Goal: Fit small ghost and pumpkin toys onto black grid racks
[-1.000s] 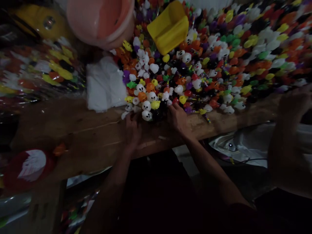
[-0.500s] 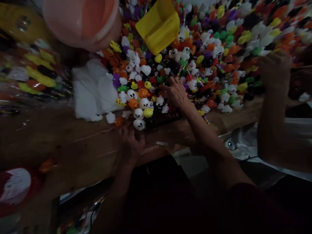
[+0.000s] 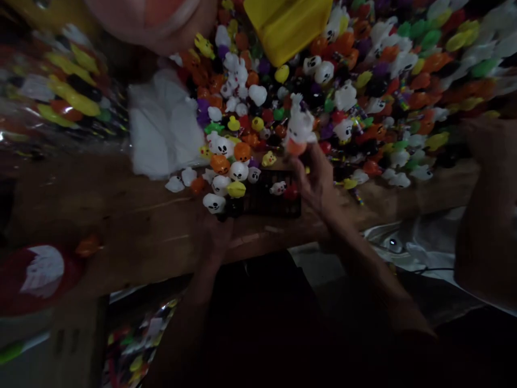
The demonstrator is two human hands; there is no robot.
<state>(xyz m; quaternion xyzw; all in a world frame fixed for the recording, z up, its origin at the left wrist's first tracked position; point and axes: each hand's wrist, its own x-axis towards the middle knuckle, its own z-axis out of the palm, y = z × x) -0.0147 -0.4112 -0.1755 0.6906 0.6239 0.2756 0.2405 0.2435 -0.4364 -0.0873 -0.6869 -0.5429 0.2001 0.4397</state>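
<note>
My right hand [image 3: 317, 180] is raised over the front of the toy heap, its fingers closed on small plastic toys: a white figure [image 3: 299, 121] with an orange one [image 3: 297, 147] beneath it. Below it is a dark tray [image 3: 262, 203], partly filled. At the tray's left end stand skull-faced white toys [image 3: 214, 203], orange pumpkins [image 3: 220, 164] and a yellow toy [image 3: 236, 189]. A spotted white toy [image 3: 278, 187] and a red toy [image 3: 291, 191] lie towards its right. My left hand [image 3: 218, 234] is at the tray's near left corner, dim and blurred, its fingers unclear.
A large heap of colourful toys [image 3: 375, 102] covers the back of the wooden table [image 3: 153, 221]. A yellow scoop [image 3: 288, 32] and a pink tub [image 3: 161, 27] stand behind. White plastic bags [image 3: 163, 126] lie left. A co-worker's arm [image 3: 487, 199] is at right.
My right hand has lifted out of the heap with white and orange toys in its fingers. More of the dark tray shows. The view has shifted, and my left hand stays near the tray's corner.
</note>
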